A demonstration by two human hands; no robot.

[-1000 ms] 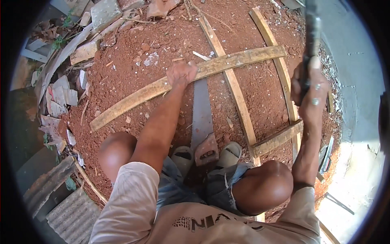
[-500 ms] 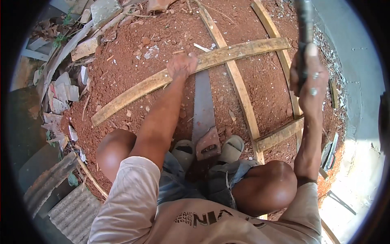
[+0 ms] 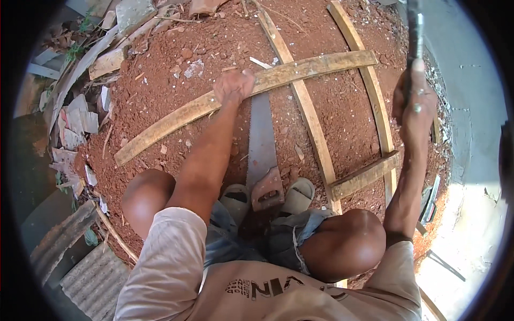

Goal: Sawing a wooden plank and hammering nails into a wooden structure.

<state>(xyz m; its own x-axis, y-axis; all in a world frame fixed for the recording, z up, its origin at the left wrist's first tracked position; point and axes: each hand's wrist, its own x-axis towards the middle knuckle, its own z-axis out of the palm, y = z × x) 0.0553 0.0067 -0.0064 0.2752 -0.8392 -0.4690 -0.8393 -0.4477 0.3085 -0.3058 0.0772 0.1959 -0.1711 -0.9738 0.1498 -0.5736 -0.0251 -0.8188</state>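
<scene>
My left hand point(image 3: 233, 86) is closed round a long wooden batten point(image 3: 176, 122), pressing it where it lies across two other strips. One of these is the middle batten point(image 3: 312, 124), the other the right-hand batten point(image 3: 375, 96). Raised at the right, my right hand point(image 3: 417, 99) grips what looks like a hammer point(image 3: 415, 35) by its dark handle; the metal shaft points up and its head is out of view. A handsaw point(image 3: 262, 144) lies on the soil between my feet, its blade tip under the long batten. A short wooden piece point(image 3: 365, 175) crosses the battens near my right knee.
Reddish soil point(image 3: 160, 69) with small stones lies under the wood. Broken tiles and boards point(image 3: 77, 120) line the left, with a corrugated sheet point(image 3: 96, 275) at lower left. A grey concrete surface point(image 3: 471, 96) runs along the right.
My right hand has moved slightly right and down with the hammer, whose shaft has shifted right. The whole view has drifted a little; my left hand keeps its hold on the batten.
</scene>
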